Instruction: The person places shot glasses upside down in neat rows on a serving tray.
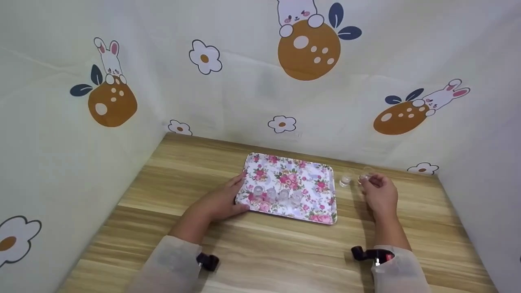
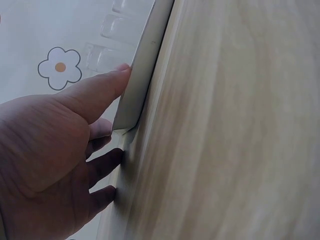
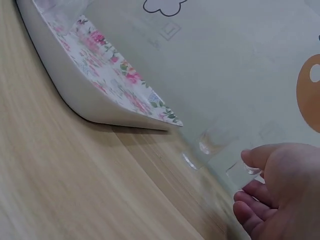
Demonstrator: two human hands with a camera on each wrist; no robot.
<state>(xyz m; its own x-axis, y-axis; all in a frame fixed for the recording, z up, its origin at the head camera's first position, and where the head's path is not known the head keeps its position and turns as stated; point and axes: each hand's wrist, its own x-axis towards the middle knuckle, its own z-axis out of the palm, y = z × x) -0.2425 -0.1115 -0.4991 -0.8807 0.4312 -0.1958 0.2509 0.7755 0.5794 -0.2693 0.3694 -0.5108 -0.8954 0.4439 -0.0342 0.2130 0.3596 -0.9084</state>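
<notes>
Clear glass (image 1: 366, 174) in right hand (image 1: 380, 194) — fingers curled.

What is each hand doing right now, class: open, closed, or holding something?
Left hand: open, fingers straight, thumb resting on the floral tray edge.
Right hand: fingers pinching a small clear glass cup, beside another clear cup on the table.
</notes>
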